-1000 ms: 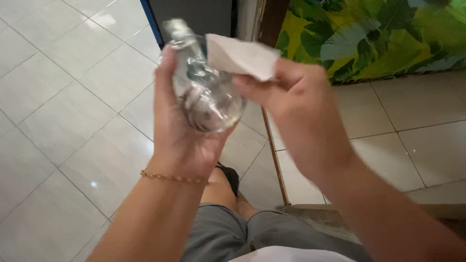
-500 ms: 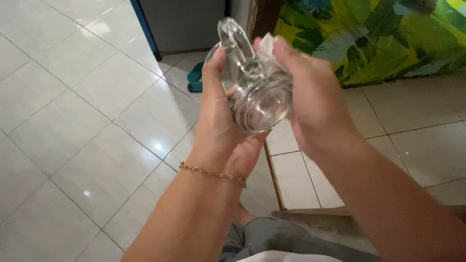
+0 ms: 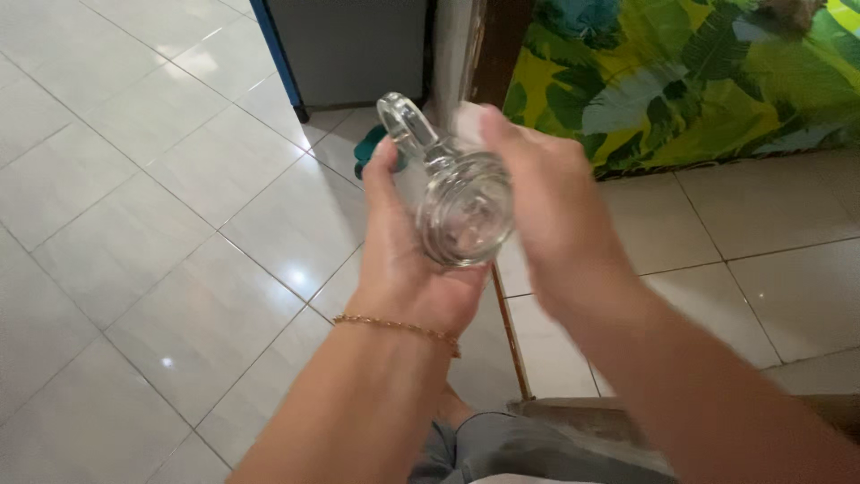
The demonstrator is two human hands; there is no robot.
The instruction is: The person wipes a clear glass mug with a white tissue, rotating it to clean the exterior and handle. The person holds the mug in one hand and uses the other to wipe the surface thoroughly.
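A clear glass mug (image 3: 463, 213) with a thick handle is held up in front of me, its base facing the camera and its handle pointing up and left. My left hand (image 3: 408, 260) grips it from the left and below; a thin gold bracelet circles that wrist. My right hand (image 3: 546, 215) presses against the mug's right side, holding a white tissue (image 3: 468, 119) of which only a small blurred piece shows above the fingers.
White glossy floor tiles (image 3: 179, 224) spread below. A grey cabinet with a blue edge (image 3: 349, 45) stands at the top. A green leaf-patterned cloth (image 3: 690, 72) fills the top right. Green sandals (image 3: 367, 148) lie behind the mug. My grey shorts show at the bottom.
The mug has turned so its base faces me and the handle points up. My right hand has carried the tissue from above the mug down against its side, mostly hiding the tissue.
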